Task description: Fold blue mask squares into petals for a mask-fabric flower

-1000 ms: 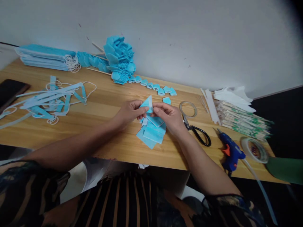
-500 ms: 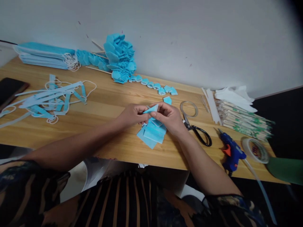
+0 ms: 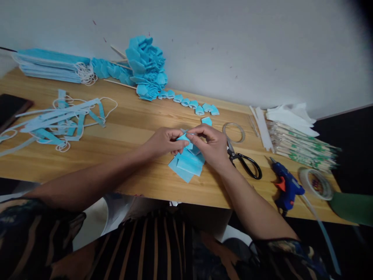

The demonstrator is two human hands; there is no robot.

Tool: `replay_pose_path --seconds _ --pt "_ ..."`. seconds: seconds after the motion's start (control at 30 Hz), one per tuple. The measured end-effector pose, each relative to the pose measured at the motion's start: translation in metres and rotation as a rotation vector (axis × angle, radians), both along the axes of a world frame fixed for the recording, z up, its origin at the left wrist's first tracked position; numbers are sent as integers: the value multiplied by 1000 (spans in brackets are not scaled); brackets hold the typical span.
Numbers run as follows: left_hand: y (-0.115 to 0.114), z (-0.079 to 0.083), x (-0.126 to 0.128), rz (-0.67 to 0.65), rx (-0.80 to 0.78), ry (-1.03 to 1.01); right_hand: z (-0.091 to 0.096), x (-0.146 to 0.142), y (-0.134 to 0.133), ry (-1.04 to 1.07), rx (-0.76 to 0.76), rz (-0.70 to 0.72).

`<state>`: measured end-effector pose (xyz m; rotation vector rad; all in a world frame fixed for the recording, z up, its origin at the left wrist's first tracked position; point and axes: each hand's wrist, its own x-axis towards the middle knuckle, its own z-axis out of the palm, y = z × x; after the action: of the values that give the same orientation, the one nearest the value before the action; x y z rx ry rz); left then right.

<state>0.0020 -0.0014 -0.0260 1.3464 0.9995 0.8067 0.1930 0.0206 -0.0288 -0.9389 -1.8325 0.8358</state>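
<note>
one dark phone [image 3: 13,109] at left edge of the wooden table [image 3: 125,116]; farther back, one stack of masks [image 3: 52,68], layers too tight to count, white ear loops at its right end; nearer, one tangle of cut mask strips [image 3: 62,116], overlapping, count uncertain; next, one cluster of blue flowers [image 3: 145,64] by the wall, at least three pale sticks [image 3: 121,84] pointing left from it;

left hand [image 3: 163,143]: thumb and fingers closed, pinching left side of one small blue piece [image 3: 183,137]; piece is folded, held between both hands, just above a pile of flat blue pieces [image 3: 190,163], at least three visible; beyond the hands, one row of folded pieces [image 3: 185,102], eight counted, plus one lone piece [image 3: 206,121] nearer the hands; right hand [image 3: 214,146]: fingertips together, pinching right side of the same piece;

farther right, one thin ring [image 3: 243,135]; one pair of black-handled scissors [image 3: 250,166]; at least two white strips [image 3: 264,130]; white sheets [image 3: 291,115], count unclear; one wrapped bundle of sticks [image 3: 303,147], green-printed; one blue glue gun [image 3: 287,186]; one tape roll [image 3: 305,179]; one green object [image 3: 352,208], cut off by the right edge.
</note>
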Motion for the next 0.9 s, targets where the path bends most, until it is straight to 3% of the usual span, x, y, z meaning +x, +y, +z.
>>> replay_pose_path --seconds 0.13,0.33,0.7,0.9 --pt "0 3 1 10 -31 -28 0 2 2 -50 223 38" --pt "-2 5 2 57 -51 -106 -2 6 5 -127 393 73" --pt "-1 -2 1 80 -45 -136 -8 9 6 -192 418 36" --pt "-2 -2 2 75 -98 -220 -8 8 7 -177 547 42"
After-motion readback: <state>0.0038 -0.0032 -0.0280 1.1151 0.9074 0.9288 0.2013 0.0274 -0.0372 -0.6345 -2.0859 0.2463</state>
